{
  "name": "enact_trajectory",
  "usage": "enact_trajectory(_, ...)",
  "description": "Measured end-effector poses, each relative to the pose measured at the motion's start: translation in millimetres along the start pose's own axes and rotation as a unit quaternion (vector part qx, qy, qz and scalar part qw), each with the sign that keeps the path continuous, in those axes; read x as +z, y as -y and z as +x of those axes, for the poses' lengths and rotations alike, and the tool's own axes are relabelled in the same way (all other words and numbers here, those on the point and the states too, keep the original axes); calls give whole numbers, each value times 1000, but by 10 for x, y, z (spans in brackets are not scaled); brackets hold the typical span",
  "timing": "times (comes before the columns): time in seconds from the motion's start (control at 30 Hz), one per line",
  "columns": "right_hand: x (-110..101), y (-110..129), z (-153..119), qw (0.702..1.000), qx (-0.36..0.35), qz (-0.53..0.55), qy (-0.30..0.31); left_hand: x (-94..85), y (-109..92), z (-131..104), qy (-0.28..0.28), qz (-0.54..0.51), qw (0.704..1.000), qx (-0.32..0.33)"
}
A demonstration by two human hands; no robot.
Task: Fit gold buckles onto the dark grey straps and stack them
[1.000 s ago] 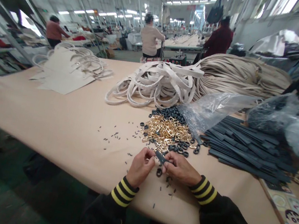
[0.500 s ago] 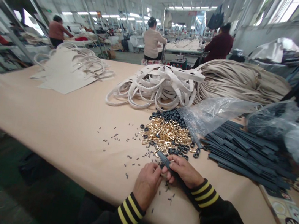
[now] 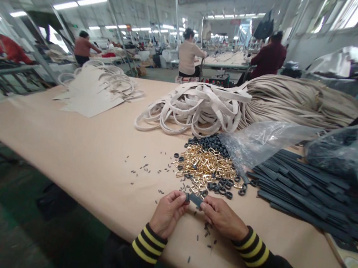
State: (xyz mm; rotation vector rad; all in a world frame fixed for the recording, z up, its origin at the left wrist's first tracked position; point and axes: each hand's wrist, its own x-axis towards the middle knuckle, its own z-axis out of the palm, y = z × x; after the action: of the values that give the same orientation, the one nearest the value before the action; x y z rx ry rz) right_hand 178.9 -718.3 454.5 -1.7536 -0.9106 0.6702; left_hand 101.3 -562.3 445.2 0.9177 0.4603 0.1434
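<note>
Both of my hands are closed at the near side of the table, level with each other. My right hand [image 3: 223, 216] pinches a dark blue-grey strap [image 3: 195, 200], whose short visible part points toward the left hand. Between thumb and fingertips, my left hand [image 3: 168, 213] grips a small dark loop [image 3: 187, 197] at the strap's left end. Whether the strap passes through it, I cannot tell. Just beyond the hands lies a heap of gold buckles [image 3: 206, 164], with dark loops [image 3: 221, 185] mixed in and around it.
Dark straps [image 3: 304, 188] are stacked at the right beside clear plastic bags [image 3: 261, 141]. Pale strap coils [image 3: 193, 109] and a long bundle [image 3: 302, 100] lie at the back. Pale panels with handles [image 3: 92, 95] sit far left. Small dark bits [image 3: 145, 167] are scattered about. Several people work beyond.
The strap's holed tip no longer shows above my hands; the strap now lies between them. My left hand has turned and moved left, pinching the loop. The view has swung left.
</note>
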Motion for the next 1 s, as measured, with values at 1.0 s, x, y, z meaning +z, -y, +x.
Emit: enact_trajectory(1.0, 170, -53, 47, 988, -27, -128, -82, 116, 235, 30, 3, 232, 962, 142)
